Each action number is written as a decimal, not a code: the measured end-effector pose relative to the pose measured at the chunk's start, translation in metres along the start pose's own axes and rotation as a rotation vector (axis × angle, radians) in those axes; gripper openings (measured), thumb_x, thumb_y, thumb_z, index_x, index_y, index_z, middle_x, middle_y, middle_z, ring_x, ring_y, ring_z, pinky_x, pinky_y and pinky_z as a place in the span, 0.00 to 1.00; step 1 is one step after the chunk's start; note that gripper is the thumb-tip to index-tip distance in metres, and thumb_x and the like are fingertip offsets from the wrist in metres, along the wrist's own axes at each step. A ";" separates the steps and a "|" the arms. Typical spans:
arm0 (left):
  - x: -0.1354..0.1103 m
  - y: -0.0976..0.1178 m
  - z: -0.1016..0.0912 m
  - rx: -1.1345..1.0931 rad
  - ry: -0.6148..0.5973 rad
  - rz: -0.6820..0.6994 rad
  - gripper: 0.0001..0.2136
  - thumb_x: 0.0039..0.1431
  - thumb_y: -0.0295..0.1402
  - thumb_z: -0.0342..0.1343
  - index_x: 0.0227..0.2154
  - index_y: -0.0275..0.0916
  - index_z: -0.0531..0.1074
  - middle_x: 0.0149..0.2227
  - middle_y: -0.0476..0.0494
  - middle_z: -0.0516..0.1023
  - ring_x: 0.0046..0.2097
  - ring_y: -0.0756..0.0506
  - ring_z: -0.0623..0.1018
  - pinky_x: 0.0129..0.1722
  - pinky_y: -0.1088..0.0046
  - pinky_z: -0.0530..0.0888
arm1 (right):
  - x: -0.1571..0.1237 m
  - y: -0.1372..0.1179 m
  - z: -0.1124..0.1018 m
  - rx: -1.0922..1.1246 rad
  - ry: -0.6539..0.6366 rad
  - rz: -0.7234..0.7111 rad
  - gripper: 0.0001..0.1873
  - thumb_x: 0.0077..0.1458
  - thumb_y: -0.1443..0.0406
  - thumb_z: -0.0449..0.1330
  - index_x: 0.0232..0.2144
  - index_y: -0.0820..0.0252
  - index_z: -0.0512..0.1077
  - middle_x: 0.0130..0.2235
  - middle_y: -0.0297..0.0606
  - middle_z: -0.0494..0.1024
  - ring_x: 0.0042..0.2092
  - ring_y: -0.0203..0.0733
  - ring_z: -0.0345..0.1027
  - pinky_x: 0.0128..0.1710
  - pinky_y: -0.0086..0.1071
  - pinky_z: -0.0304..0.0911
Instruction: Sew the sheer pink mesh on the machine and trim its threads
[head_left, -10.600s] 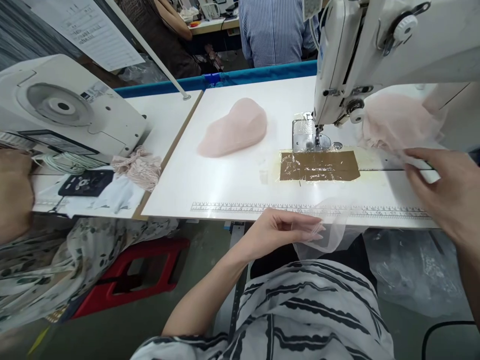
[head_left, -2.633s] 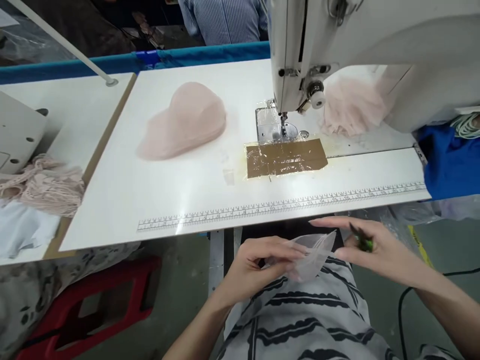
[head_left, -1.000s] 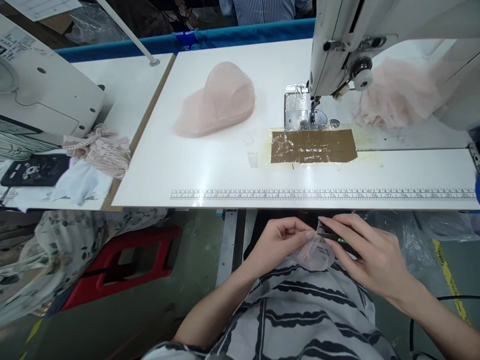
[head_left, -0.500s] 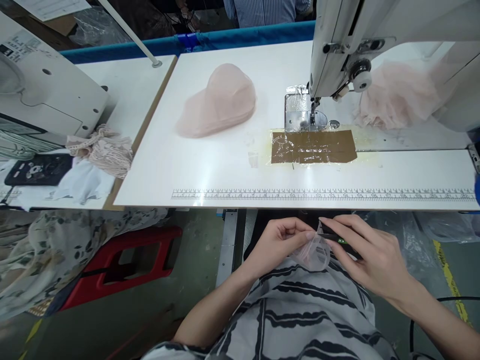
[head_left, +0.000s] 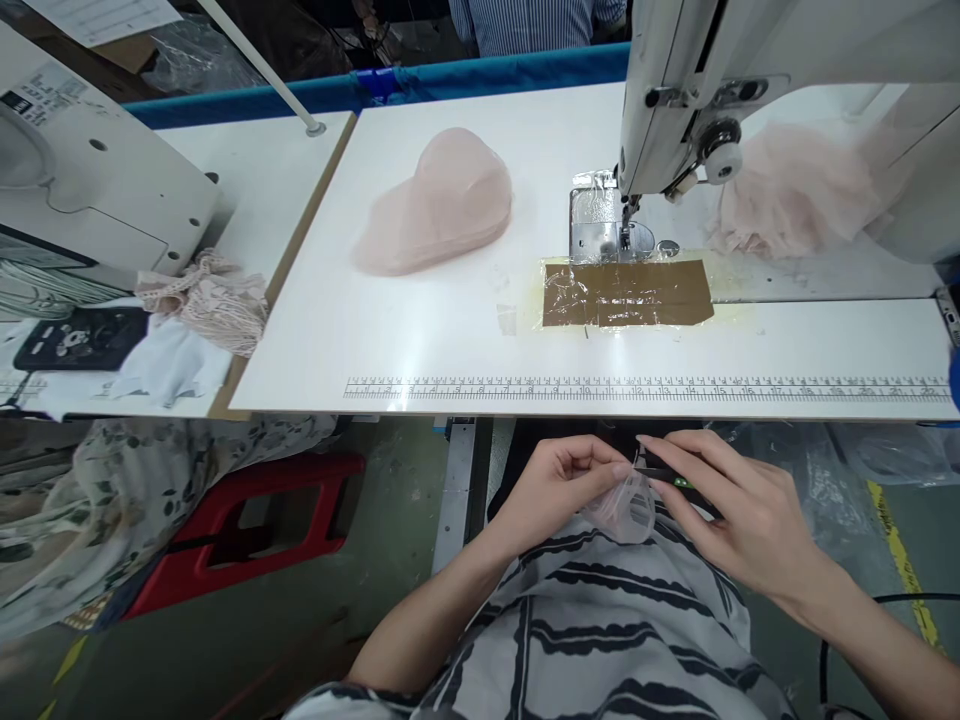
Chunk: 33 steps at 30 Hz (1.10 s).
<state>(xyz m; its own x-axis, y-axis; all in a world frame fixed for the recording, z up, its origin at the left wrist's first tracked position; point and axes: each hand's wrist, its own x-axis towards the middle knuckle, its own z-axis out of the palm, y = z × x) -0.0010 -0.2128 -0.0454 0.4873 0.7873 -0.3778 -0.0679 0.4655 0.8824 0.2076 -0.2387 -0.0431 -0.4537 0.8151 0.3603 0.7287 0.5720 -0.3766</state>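
See white tabletop (head_left: pixel 442 340). Note pale-pink sheer fabric (head_left: pixel 450 205) left of needle plate (head_left: pixel 589 238), bunched pink fabric (head_left: pixel 795 200) right of it, brown tape (head_left: pixel 628 294) just in front, ruler strip (head_left: pixel 645 389) farther front.

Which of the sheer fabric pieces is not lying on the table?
The small whitish piece pinched in the left hand; the smooth pink pile and ruffled pink heap lie on the table.

Bright light covered my white tabletop (head_left: pixel 450 335), with soft glare near left and glints on the brown patch (head_left: pixel 628 294); the floor (head_left: pixel 397 560) lay dim. The sheer cloth (head_left: pixel 634 514) I held read faint, and wide-angle distortion skewed the left sewing machine (head_left: pixel 105 180).
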 end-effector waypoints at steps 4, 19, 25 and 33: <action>0.000 0.000 0.000 0.003 -0.001 0.005 0.09 0.59 0.36 0.59 0.32 0.35 0.77 0.29 0.45 0.77 0.30 0.52 0.75 0.32 0.78 0.73 | -0.002 0.001 0.001 0.004 -0.008 0.000 0.19 0.61 0.68 0.56 0.55 0.60 0.66 0.43 0.42 0.74 0.26 0.31 0.65 0.23 0.27 0.58; 0.001 0.000 0.003 0.012 0.035 0.002 0.11 0.57 0.38 0.60 0.29 0.34 0.75 0.27 0.47 0.74 0.27 0.53 0.72 0.29 0.79 0.69 | 0.000 -0.004 0.001 0.262 0.053 0.047 0.22 0.58 0.71 0.59 0.55 0.56 0.65 0.40 0.42 0.74 0.29 0.34 0.66 0.22 0.27 0.59; 0.002 -0.003 0.002 0.033 0.032 0.005 0.11 0.58 0.39 0.59 0.30 0.34 0.75 0.28 0.45 0.74 0.28 0.52 0.73 0.29 0.77 0.70 | 0.006 -0.008 0.003 0.427 0.079 0.193 0.13 0.56 0.68 0.63 0.44 0.56 0.70 0.36 0.39 0.73 0.33 0.38 0.68 0.26 0.29 0.64; 0.002 -0.005 0.001 0.047 0.009 -0.015 0.12 0.59 0.40 0.58 0.32 0.35 0.75 0.29 0.45 0.74 0.30 0.51 0.73 0.31 0.77 0.70 | 0.009 -0.005 0.014 0.585 0.069 0.275 0.07 0.59 0.72 0.57 0.37 0.56 0.72 0.32 0.36 0.72 0.32 0.37 0.67 0.28 0.31 0.63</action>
<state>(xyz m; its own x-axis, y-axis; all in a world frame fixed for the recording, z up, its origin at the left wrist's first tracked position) 0.0012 -0.2141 -0.0507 0.4799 0.7842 -0.3933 -0.0197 0.4578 0.8888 0.1928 -0.2330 -0.0504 -0.2421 0.9425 0.2306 0.4052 0.3142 -0.8586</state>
